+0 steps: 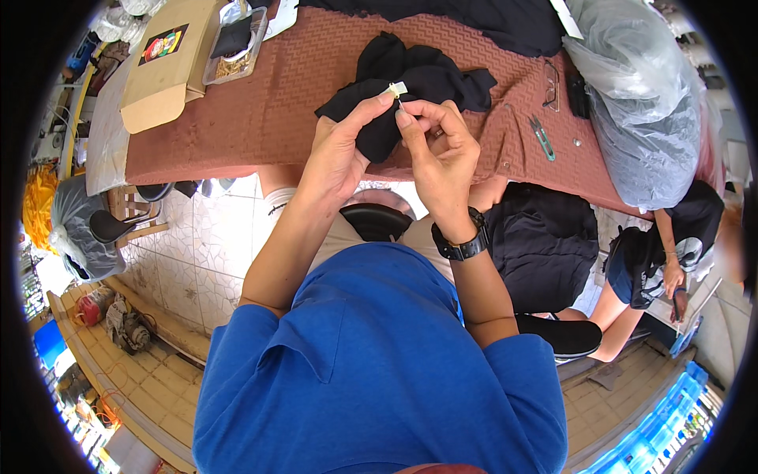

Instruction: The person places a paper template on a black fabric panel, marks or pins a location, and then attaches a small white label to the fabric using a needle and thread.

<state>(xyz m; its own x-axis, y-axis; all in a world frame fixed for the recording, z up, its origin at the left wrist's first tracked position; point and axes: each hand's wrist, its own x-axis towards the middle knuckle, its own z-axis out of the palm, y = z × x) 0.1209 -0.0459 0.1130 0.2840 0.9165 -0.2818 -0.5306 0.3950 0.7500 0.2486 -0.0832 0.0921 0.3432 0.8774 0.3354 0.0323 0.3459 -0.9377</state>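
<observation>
A black cloth garment point(418, 67) lies bunched on the table in front of me, part of it raised between my hands. My left hand point(335, 154) is closed on the garment, its thumb pressed beside a small whitish tag point(397, 89) with a yellowish edge. Close to the tag, my right hand point(442, 154) pinches thumb and index finger together. A tiny thin thing seems to be at those fingertips, too small to name. Both hands meet above the near edge of the table.
A reddish-brown textured cloth point(276, 103) covers the table. Thread snips point(542, 138) and eyeglasses point(551, 85) lie right, by a large stuffed plastic bag point(643, 95). A cardboard box point(170, 63) and clear container point(237, 55) stand left. Another person point(663, 245) sits at right.
</observation>
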